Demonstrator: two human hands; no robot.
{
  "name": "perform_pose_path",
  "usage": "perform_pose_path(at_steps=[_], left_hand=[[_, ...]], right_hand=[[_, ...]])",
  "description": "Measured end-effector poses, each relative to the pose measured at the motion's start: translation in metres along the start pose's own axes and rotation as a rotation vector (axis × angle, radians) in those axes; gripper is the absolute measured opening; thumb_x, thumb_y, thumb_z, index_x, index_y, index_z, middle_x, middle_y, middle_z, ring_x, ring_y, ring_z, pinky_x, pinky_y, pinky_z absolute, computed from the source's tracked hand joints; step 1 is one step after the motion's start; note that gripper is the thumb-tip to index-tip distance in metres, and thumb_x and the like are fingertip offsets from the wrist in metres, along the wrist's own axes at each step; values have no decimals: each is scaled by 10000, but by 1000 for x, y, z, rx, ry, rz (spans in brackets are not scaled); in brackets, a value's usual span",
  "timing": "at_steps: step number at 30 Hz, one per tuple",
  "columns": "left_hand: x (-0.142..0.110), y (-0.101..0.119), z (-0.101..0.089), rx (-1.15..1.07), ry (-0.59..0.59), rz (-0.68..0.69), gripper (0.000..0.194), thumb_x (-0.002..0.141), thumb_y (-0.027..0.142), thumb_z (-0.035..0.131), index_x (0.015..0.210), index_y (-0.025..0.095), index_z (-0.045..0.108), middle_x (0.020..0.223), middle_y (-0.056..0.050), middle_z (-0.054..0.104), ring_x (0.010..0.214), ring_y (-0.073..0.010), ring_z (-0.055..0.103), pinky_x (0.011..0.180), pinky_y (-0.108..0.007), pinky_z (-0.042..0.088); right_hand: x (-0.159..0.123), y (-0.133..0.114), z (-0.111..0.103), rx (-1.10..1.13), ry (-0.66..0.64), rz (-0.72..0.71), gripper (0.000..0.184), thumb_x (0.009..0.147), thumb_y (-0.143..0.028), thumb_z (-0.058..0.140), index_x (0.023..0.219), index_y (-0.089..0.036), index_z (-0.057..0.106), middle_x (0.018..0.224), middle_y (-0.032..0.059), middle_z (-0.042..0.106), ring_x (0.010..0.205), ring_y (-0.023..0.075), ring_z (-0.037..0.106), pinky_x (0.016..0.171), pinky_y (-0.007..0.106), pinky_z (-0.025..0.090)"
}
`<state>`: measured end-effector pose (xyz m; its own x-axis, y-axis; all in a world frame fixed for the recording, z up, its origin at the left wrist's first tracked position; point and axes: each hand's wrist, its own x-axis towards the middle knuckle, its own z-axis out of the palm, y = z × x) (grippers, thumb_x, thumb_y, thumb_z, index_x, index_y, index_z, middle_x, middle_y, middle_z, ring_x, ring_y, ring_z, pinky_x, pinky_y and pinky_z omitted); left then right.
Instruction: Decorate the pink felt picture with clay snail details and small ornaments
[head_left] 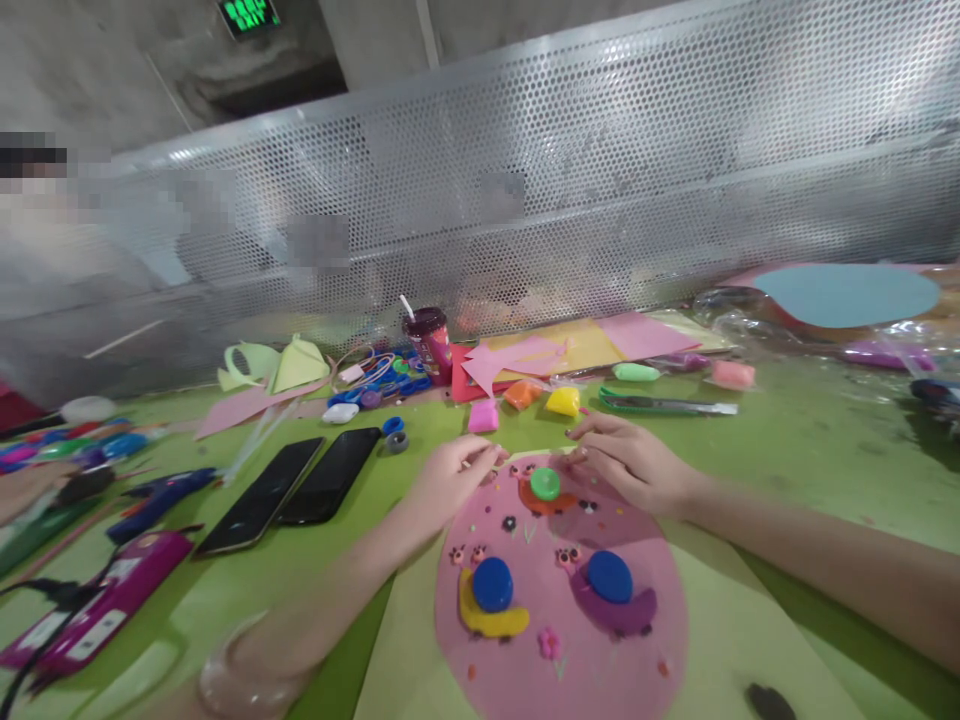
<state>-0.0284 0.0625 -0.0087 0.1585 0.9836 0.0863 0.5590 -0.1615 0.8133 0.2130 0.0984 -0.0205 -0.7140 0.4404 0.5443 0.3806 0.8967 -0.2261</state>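
A pink paper oval (pixel 517 680) lies on a pale yellow sheet (pixel 405 640) in front of me. On it are clay snails with bottle-cap shells: a yellow snail (pixel 495 622) and a purple snail (pixel 637 612) with blue caps, and an orange one (pixel 551 500) with a green cap (pixel 544 484). Several tiny clay flowers and dots surround them. At the oval's upper left edge, my left hand (pixel 457 470) has thumb and fingertips pressed together; anything between them is too small to make out. My right hand (pixel 634 462) rests at the upper right edge, fingers apart, holding nothing visible.
Pink, orange and yellow clay packets (pixel 564 401) and a green utility knife (pixel 667 403) lie beyond my hands. Two phones (pixel 330 478), a glue gun (pixel 160 502) and a magenta power strip (pixel 112 600) are left. A lidded cup (pixel 430 340) stands before a perforated metal screen (pixel 600 180).
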Motion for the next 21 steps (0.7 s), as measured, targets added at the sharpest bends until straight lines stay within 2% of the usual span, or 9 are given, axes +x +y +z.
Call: perform_pose_path(at_steps=[5,8,10,15,21], left_hand=[[-1,-1,-2,184,7,174,209,835,209,436,847,175,642,915,-33,656,870,-168,601,769,-253,455],[1,-9,-2,273,-7,265,327,761,47,416,926,195,656,992,-25,644,958,-155,574,859,-261,431],[2,-13,-2,336,-6,296,399,732,-2,390,929,201,672,1021,-25,631,997,-155,550,905,-278,410],[3,-17,-1,420,-10,305,390,778,20,388,910,206,704,1058,-33,613,1035,-171,514,927,-309,401],[4,-20,-1,419,-25,309,384,802,44,396,937,231,703,1060,-20,614,1034,-165,515,933,-310,407]], right_hand=[[1,-2,0,4,-29,-19,356,904,-184,251,780,-128,581,827,115,581,804,188,514,726,337,441],[2,-2,0,5,-39,-10,354,902,-185,250,762,-127,570,805,113,573,776,184,504,701,331,436],[2,-3,0,6,-46,-2,355,904,-188,248,753,-129,564,794,111,567,770,183,498,694,329,432],[1,-3,0,5,-60,13,364,906,-195,242,751,-127,564,768,108,555,750,181,488,682,328,426],[0,-2,1,1,-62,23,366,910,-210,243,748,-136,563,746,99,546,743,181,486,674,326,425]])
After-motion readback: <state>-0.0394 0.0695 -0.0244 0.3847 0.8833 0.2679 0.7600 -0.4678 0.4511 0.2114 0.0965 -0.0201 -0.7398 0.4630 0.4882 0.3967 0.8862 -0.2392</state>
